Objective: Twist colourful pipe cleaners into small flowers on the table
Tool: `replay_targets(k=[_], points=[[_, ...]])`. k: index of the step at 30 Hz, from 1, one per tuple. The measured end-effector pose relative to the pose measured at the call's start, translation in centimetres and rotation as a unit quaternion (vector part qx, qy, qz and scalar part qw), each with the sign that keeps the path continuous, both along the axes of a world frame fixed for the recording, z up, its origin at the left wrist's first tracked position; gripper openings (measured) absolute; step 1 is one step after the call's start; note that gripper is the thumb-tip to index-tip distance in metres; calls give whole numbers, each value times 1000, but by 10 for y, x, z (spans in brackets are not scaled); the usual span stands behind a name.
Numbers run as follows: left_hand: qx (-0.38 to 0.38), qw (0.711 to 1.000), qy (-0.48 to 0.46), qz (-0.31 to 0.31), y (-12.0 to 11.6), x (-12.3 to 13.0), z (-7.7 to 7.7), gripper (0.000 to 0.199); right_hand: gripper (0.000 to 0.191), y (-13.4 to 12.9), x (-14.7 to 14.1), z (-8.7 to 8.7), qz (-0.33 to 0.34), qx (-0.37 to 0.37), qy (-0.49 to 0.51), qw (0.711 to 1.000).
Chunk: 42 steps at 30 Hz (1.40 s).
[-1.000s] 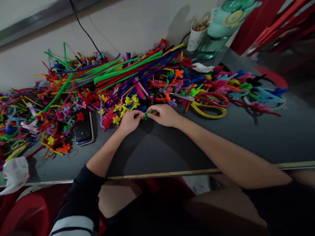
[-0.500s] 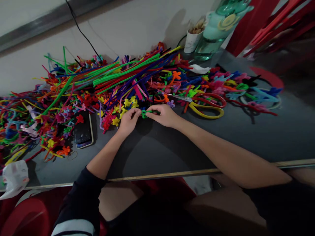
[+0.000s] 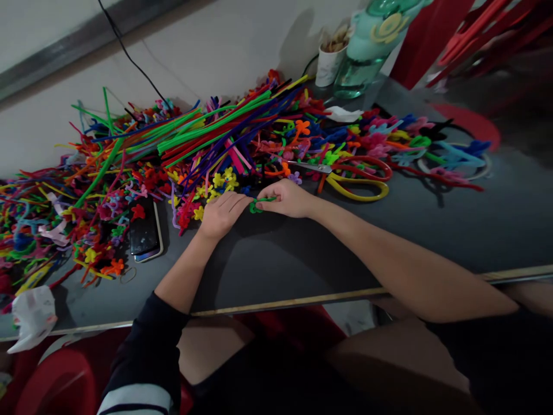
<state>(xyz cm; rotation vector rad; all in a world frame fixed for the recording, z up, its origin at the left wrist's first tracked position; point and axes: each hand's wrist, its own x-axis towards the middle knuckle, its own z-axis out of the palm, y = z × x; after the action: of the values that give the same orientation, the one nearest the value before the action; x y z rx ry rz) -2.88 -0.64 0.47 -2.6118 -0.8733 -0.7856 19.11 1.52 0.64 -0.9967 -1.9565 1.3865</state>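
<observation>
A green pipe cleaner [image 3: 256, 207], bent into small loops, is held just above the table between my hands. My right hand [image 3: 285, 199] pinches it between thumb and fingers, and a short piece shows along the fingertips. On its other side, my left hand [image 3: 222, 214] is turned back upward, fingers together and their tips against the loops; its thumb is hidden. Yellow pipe-cleaner flowers [image 3: 224, 180] lie just beyond my left hand. Scissors [image 3: 356, 178] with one red and one yellow handle rest to the right of my right hand.
A heap of coloured pipe cleaners [image 3: 216, 129] runs along the wall. Left of my hands lies a phone [image 3: 144, 233] with a red flower on it. A paper cup [image 3: 330, 63] and a green bottle [image 3: 363, 63] stand at the back. Crumpled white plastic [image 3: 33, 314] overhangs the front edge.
My left hand has rolled over from a thumb-up pinch to back upward, its fingers straighter. More of the green loops now shows. The camera view has shifted slightly.
</observation>
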Motion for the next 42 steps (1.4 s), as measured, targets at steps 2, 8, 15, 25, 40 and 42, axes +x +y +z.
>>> replay_targets(k=[2,8,15,25,40,42], points=[[8,1000,24,-2,0,-1,2,24,43,-1,0,1,8,-2,-2,1000],[54,991,122,-24,0,-1,11,23,39,-2,1,1,66,3,-11,998],[15,981,191,-30,-5,12,18,24,28,-5,0,5,47,123,-116,984],[-466,836,-246,151,-10,32,5,19,22,-23,-4,5,-87,408,-267,869],[-636,606,-465,110,-17,35,7,23,30,-29,-8,1,-142,410,-254,864],[-474,775,-401,120,-15,28,5,19,28,-27,-10,-4,-167,402,-240,868]])
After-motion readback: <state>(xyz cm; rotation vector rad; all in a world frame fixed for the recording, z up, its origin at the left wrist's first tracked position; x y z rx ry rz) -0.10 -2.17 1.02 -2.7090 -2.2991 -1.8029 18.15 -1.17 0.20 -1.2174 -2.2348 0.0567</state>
